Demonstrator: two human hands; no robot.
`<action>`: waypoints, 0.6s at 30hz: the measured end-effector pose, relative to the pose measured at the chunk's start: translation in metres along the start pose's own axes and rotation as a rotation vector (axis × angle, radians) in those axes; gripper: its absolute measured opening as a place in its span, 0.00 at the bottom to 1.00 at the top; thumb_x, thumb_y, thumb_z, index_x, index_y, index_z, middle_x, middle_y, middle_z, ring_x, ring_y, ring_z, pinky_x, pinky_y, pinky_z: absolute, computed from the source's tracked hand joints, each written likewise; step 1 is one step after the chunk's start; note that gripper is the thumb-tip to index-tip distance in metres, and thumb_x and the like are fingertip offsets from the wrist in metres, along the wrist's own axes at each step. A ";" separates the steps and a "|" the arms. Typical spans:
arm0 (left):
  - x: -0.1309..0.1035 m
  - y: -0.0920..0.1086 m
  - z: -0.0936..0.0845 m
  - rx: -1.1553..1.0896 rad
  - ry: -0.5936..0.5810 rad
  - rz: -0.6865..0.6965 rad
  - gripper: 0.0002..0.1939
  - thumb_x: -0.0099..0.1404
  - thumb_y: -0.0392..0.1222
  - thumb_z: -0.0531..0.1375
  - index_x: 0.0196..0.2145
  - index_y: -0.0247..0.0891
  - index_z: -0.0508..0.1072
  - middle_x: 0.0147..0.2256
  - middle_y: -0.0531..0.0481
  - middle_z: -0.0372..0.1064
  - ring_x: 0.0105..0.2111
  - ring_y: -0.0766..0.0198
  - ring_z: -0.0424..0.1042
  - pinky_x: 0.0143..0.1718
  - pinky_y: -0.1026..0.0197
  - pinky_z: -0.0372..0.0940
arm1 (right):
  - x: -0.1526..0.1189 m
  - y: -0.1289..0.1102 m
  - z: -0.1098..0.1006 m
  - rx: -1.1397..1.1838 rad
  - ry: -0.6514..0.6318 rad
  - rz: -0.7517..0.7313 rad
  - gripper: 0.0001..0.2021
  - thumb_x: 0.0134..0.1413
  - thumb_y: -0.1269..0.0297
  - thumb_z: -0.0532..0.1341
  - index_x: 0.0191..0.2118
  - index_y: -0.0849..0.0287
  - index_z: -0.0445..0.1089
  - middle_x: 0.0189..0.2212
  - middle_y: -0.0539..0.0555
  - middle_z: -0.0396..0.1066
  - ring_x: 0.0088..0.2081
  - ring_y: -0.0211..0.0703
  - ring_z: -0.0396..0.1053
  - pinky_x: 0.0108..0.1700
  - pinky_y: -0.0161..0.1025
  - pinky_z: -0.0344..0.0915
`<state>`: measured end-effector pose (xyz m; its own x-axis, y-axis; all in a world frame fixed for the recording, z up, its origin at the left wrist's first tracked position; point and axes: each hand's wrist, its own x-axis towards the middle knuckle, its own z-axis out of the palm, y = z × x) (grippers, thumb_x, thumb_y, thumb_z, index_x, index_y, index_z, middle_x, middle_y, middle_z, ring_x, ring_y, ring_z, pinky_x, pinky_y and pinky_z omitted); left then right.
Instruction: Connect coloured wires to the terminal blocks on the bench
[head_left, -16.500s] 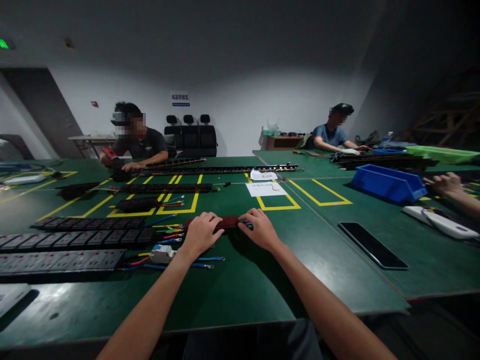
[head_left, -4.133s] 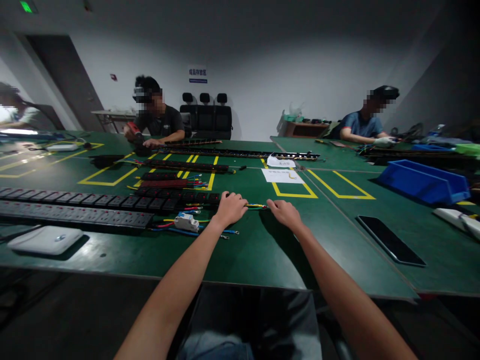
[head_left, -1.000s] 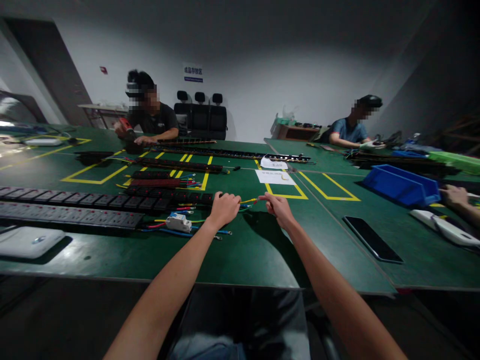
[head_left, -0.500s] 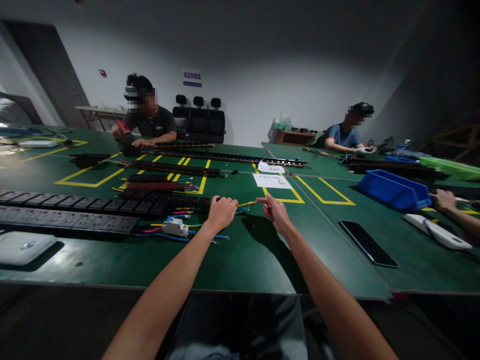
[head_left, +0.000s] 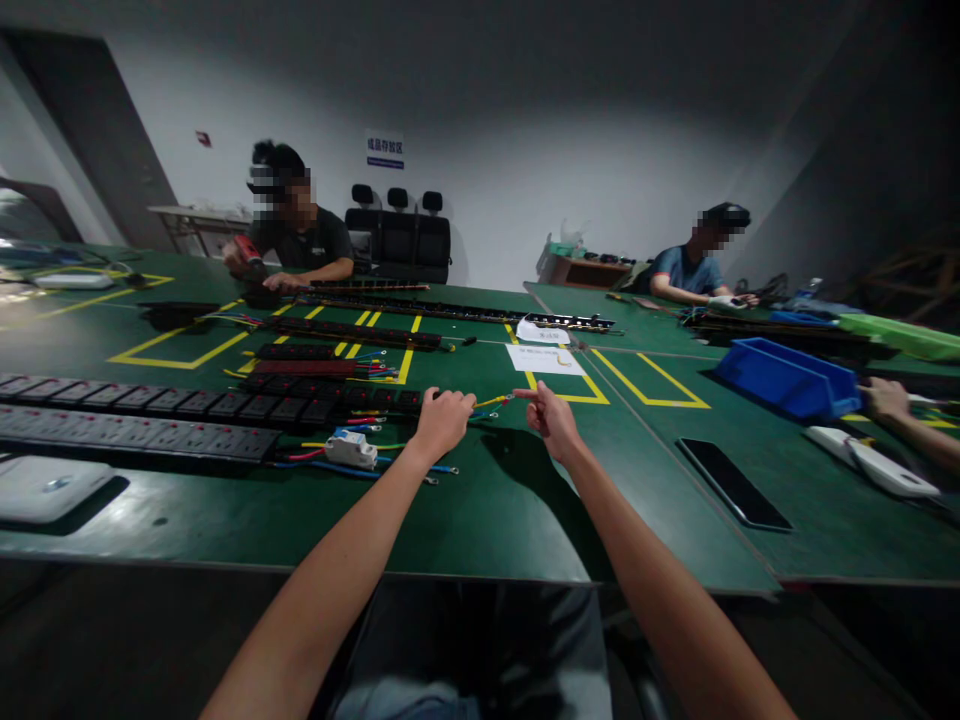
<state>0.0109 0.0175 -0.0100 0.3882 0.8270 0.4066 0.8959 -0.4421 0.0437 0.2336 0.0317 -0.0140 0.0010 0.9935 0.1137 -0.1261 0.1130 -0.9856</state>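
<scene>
Close to the middle of the green table, my left hand (head_left: pixel 444 422) is closed around the right end of a black power strip (head_left: pixel 360 398), where yellow and green wires (head_left: pixel 491 405) come out. My right hand (head_left: pixel 553 420) is just right of those wires, its index finger stretched toward a wire tip and the other fingers curled. Whether that finger touches the tip is too small to tell. Nearer to me, a white breaker (head_left: pixel 351 450) with red, yellow and blue wires is joined to a long strip (head_left: pixel 135 430).
A phone (head_left: pixel 731 483), a blue bin (head_left: pixel 787 378) and a white device (head_left: pixel 870 462) lie at the right, beside another person's hand (head_left: pixel 889 398). Paper labels (head_left: pixel 544 360) lie beyond my hands. Two people sit across the table, one holding a red tool (head_left: pixel 247 250).
My hands have barely moved; my right hand is slightly higher in view. The camera view has shifted a little.
</scene>
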 end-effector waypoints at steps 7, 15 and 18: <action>0.000 -0.001 0.001 0.005 -0.011 0.004 0.11 0.75 0.36 0.52 0.46 0.42 0.74 0.42 0.46 0.78 0.46 0.54 0.75 0.58 0.45 0.54 | -0.003 -0.003 0.002 0.018 -0.015 0.021 0.31 0.47 0.34 0.66 0.37 0.64 0.79 0.15 0.44 0.56 0.18 0.32 0.49 0.21 0.35 0.43; -0.001 0.000 0.000 -0.008 -0.013 0.005 0.12 0.75 0.37 0.51 0.46 0.41 0.74 0.43 0.45 0.78 0.46 0.54 0.75 0.59 0.43 0.55 | -0.005 -0.005 0.003 -0.011 -0.015 0.018 0.32 0.47 0.33 0.66 0.37 0.63 0.80 0.15 0.44 0.56 0.18 0.32 0.49 0.22 0.35 0.44; -0.001 0.000 -0.001 -0.022 -0.005 0.007 0.12 0.75 0.38 0.51 0.46 0.41 0.74 0.43 0.45 0.78 0.46 0.54 0.75 0.59 0.43 0.54 | -0.005 -0.005 0.003 -0.012 -0.005 0.006 0.32 0.48 0.34 0.66 0.37 0.63 0.80 0.15 0.44 0.56 0.18 0.32 0.49 0.21 0.35 0.44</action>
<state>0.0102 0.0167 -0.0099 0.3954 0.8256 0.4025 0.8884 -0.4551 0.0607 0.2313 0.0262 -0.0095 -0.0045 0.9940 0.1089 -0.1140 0.1077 -0.9876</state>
